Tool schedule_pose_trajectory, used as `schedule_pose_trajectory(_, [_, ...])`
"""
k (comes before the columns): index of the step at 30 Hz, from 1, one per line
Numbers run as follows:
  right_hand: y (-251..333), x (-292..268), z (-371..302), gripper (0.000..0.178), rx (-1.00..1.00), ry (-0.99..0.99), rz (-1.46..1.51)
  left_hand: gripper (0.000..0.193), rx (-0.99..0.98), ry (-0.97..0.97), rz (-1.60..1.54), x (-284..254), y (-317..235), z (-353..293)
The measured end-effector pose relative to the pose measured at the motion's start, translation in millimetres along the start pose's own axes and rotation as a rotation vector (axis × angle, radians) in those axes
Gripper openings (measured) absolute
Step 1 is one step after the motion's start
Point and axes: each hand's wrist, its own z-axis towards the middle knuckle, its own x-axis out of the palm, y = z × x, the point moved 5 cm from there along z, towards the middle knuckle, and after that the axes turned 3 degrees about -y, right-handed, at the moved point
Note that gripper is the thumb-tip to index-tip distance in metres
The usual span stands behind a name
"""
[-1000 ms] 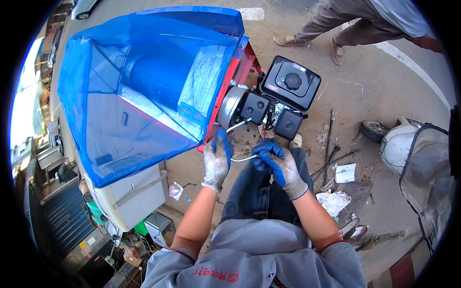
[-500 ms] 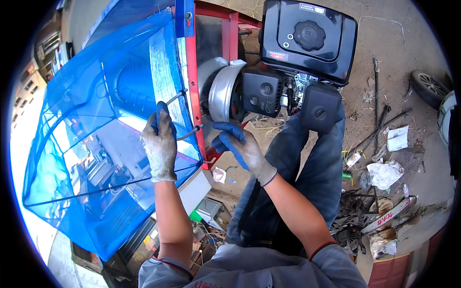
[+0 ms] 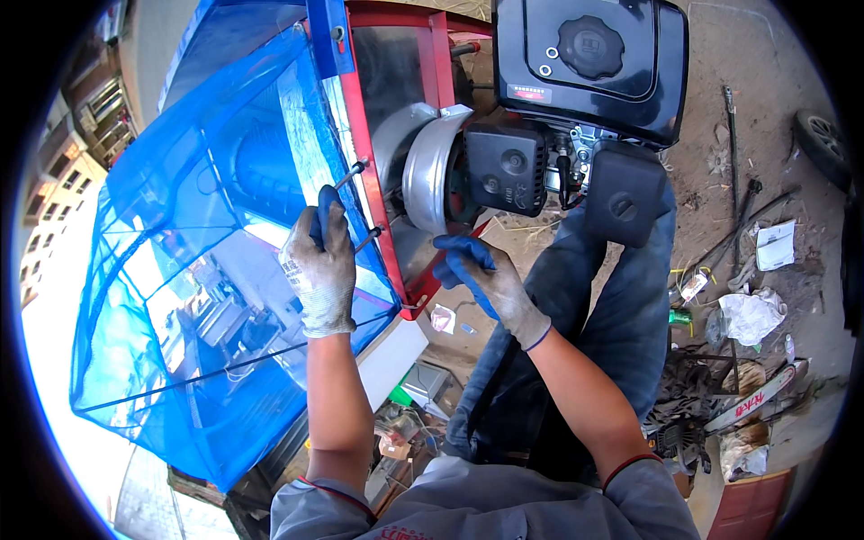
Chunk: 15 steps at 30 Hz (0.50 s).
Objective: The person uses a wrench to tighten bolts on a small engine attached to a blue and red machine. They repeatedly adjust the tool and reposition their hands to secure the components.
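My left hand point(image 3: 321, 261), in a grey-white work glove with blue finger coating, is closed beside the blue mesh cover point(image 3: 153, 297). From its fingertips a thin metal rod point(image 3: 347, 176) with a dark end runs to the red metal frame point(image 3: 371, 184). A second dark-ended rod point(image 3: 367, 239) comes out just below; whether the two join inside the hand is hidden. My right hand point(image 3: 493, 283), gloved alike, hangs to the right of the frame's lower corner. Its fingers are bent but apart, with nothing visible in them.
Ahead stands a black engine point(image 3: 585, 72) with a silver round housing point(image 3: 428, 171) next to the frame. My legs straddle the ground below it. At right lie hoses point(image 3: 733, 216), white plastic bags point(image 3: 752, 315) and a chainsaw bar point(image 3: 751, 396); a car wheel point(image 3: 821, 148) stands beyond.
The whole view has shifted slightly, so things sit further right. My left hand stays at the rods. My right hand keeps its place near the frame, its fingers a little more bent.
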Motion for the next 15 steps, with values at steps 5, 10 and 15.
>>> schedule_pose_trajectory(5, [4, -2, 1, 0.034, -0.026, -0.002, 0.024, 0.05, 0.001, -0.041, 0.018, 1, -2, 0])
schedule_pose_trajectory(10, [7, -5, 3, 0.032, -0.072, -0.002, 0.023, 0.048, -0.058, -0.01, -0.057, 3, 3, 1])
schedule_pose_trajectory(15, [10, -4, 8, 0.032, -0.062, -0.025, 0.066, 0.051, -0.097, 0.014, -0.051, 1, 7, 6])
